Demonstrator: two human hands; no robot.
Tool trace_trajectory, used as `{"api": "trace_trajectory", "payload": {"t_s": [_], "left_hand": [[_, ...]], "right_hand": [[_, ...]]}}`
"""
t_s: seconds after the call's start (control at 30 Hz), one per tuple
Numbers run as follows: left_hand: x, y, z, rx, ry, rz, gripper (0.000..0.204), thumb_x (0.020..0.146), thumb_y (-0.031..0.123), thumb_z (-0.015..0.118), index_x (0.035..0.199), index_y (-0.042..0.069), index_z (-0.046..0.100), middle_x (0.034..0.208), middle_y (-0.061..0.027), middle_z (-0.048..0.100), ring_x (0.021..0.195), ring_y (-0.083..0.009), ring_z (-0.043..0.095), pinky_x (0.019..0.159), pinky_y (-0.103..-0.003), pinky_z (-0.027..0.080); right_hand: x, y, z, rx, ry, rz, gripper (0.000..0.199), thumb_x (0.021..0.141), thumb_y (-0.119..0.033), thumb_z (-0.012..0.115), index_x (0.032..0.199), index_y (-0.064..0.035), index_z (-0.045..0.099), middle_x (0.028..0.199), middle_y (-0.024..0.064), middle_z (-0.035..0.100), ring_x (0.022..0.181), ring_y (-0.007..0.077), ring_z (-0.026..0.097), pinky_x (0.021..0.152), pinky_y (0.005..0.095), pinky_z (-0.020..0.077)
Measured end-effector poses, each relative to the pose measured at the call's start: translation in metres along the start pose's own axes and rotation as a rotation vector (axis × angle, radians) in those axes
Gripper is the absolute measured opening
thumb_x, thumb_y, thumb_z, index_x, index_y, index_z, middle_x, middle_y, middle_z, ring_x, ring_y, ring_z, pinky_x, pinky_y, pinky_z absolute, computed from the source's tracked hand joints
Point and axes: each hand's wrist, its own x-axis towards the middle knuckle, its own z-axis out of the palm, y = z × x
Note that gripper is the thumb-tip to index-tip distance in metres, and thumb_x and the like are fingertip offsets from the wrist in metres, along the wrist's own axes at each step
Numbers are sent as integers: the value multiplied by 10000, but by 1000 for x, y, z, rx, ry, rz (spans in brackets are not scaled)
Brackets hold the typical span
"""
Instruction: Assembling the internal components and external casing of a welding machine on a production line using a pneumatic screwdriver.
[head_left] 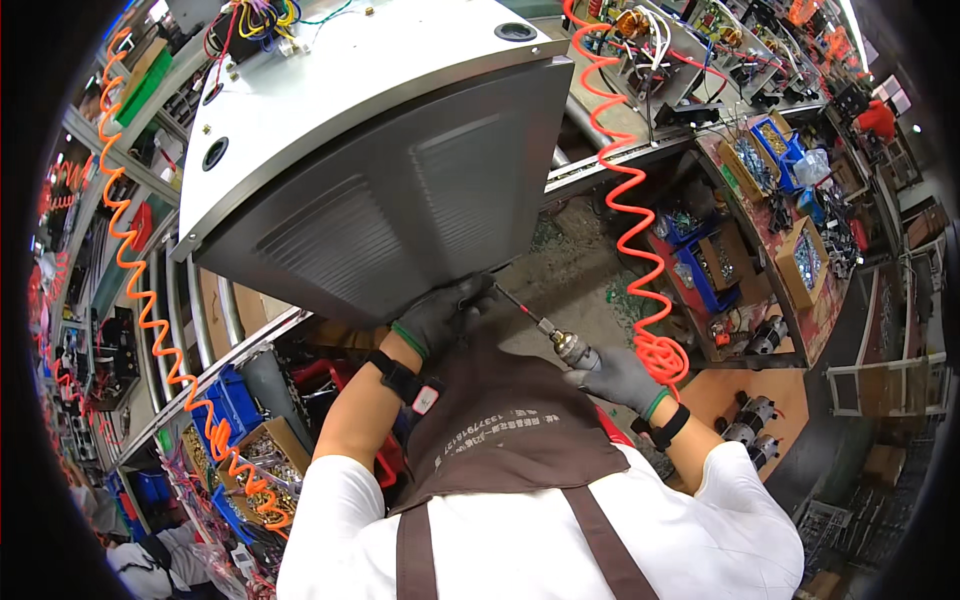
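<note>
The grey cabinet (390, 190), white on its upper side, sits at eleven o'clock above a roller conveyor (230, 312). At nine o'clock hangs an orange coiled hose (152, 322), its lower end near a blue bin (228, 405) at eight o'clock. By the centre, the gloved left hand (445, 308) touches the cabinet's lower edge, its grip bunched; I cannot tell whether it pinches anything. Just right of it, the slim shaft of a screwdriver (575, 350) points toward ten o'clock; whether its tip meets the cabinet is unclear. At four o'clock the gloved right hand (622, 380) has its grip clamped on the screwdriver's body. Farther right, between two and three o'clock, a worktop (816, 325) bears a cardboard box (790, 280) of small metal parts.
</note>
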Motion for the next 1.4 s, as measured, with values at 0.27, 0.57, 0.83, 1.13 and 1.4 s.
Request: {"api": "trace_trajectory", "payload": {"t_s": [0.27, 0.57, 0.83, 1.13, 1.4], "left_hand": [[12, 2, -15, -290, -134, -187, 345, 969, 314, 631, 1174, 39, 600, 814, 71, 460, 603, 14, 412, 437, -113, 343], [6, 5, -2, -286, -27, -173, 183, 910, 240, 723, 903, 111, 594, 690, 86, 468, 512, 8, 386, 375, -130, 313], [5, 1, 7, -153, 41, -74, 154, 936, 245, 690, 868, 136, 604, 689, 68, 454, 512, -13, 367, 384, -134, 319], [9, -10, 0, -30, 1, 15, 413, 913, 516, 649, 991, 119, 565, 709, 77, 367, 536, -34, 299, 422, -195, 257], [-27, -8, -4, -62, 224, 58, 468, 941, 423, 609, 1269, 94, 550, 735, 55, 412, 535, -52, 296, 454, -200, 276]], "right_hand": [[5, -10, 7, -116, -19, -23, 587, 747, -619, 707, 1099, -149, 697, 944, 140, 714, 894, 331, 683, 779, 419, 515], [11, -15, -1, -86, -94, -1, 561, 747, -614, 704, 1081, -164, 706, 958, 139, 713, 890, 326, 676, 795, 416, 514], [12, -19, 6, -160, 15, -33, 549, 732, -592, 732, 1071, -161, 704, 911, 139, 710, 856, 329, 681, 765, 417, 515], [19, -20, 11, 81, -25, 19, 523, 752, -522, 759, 1089, -127, 695, 945, 128, 716, 876, 292, 688, 777, 386, 532], [44, 28, 11, 190, 142, -357, 490, 709, -396, 810, 1096, -123, 683, 943, 130, 714, 886, 291, 693, 775, 359, 541]]}}
